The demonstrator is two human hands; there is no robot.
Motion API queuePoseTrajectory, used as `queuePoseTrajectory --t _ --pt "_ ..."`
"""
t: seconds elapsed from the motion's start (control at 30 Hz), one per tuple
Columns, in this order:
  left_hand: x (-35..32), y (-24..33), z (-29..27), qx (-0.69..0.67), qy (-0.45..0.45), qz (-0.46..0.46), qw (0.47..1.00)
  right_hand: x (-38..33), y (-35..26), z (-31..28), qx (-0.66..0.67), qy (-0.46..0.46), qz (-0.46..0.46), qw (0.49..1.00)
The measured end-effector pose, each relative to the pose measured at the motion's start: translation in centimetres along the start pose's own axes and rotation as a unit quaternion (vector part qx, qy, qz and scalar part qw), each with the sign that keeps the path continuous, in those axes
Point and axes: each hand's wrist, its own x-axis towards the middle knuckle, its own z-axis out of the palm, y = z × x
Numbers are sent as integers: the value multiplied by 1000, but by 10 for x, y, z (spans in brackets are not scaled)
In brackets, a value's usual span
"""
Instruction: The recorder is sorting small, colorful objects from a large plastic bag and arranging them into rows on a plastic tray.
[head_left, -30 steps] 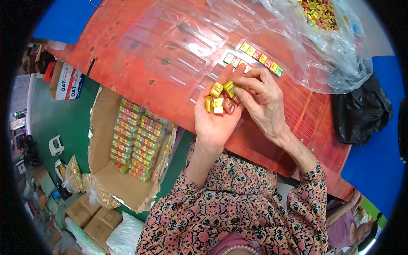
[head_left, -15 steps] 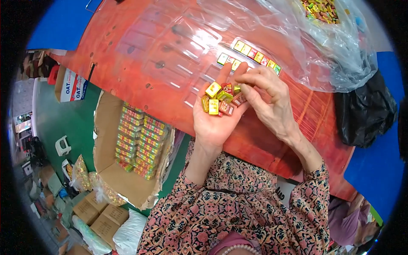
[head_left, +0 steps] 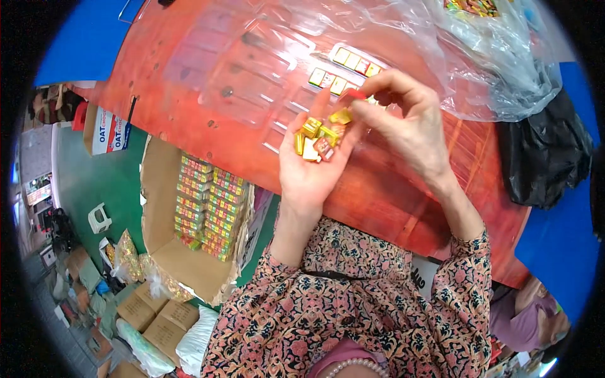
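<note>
My left hand [head_left: 309,181] is palm up, cradling a small heap of wrapped candies [head_left: 327,135], mostly yellow with some reddish-brown ones. Above its fingers, my right hand [head_left: 416,132] pinches a red wrapped candy [head_left: 351,95] between thumb and forefinger. Just beyond my hands, a clear plastic tray [head_left: 246,79] with long compartments lies on the red table [head_left: 403,189]. Two of its compartments hold rows of square candies [head_left: 350,60] in yellow, red and green. My right hand hides part of these rows.
A large clear plastic bag [head_left: 504,82] with loose candies spreads over the far right of the table. Beside it hangs a black bag [head_left: 535,157]. Left of me stands an open carton [head_left: 179,268] with stacked candy packs [head_left: 208,205]. A person in purple [head_left: 523,321] is at lower right.
My right hand has lifted a red candy off the heap and moved slightly right. My left hand has shifted a little left, its heap rearranged. The whole view has tilted slightly.
</note>
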Motion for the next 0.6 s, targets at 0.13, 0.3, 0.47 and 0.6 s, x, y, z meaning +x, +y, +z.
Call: queuePoseTrajectory --t 0.13,0.3,0.47,0.6 --pt "-10 14 3 4 47 9 999 -9 16 -19 71 92 83 990" --pt "-16 29 5 12 21 24 999 -24 34 -13 -79 81 74 991" --pt "-18 38 0 6 21 22 1000 -31 42 14 -142 72 6 987" --pt "-19 34 4 -1 13 35 999 -28 51 22 -280 57 -112 952"
